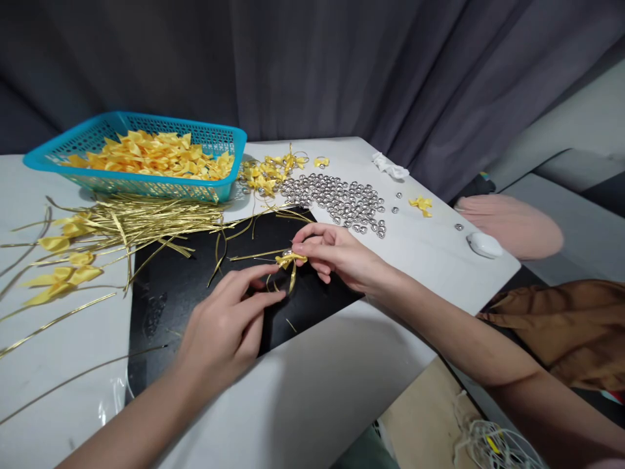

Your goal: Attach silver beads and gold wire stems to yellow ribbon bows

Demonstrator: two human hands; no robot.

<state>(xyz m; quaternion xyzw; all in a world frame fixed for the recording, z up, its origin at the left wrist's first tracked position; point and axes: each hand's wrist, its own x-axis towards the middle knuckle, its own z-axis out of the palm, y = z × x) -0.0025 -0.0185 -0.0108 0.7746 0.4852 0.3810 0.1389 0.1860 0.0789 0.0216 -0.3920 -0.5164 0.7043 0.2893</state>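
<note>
Now pinching one small yellow ribbon bow (292, 259) in the right hand (342, 253), over one black mat (170, 280) near one blue plastic basket (146, 174), with the left hand (225, 319) curled close by, grip unclear.

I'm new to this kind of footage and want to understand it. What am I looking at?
There is no machine here: these are a person's bare hands, seen in one picture from a camera worn on their head. The right hand pinches a small yellow bow; the left hand is close by, its exact hold unclear. On the white table lie a black mat, gold strands and silvery beads. A blue basket holds yellow ribbon pieces.
</note>
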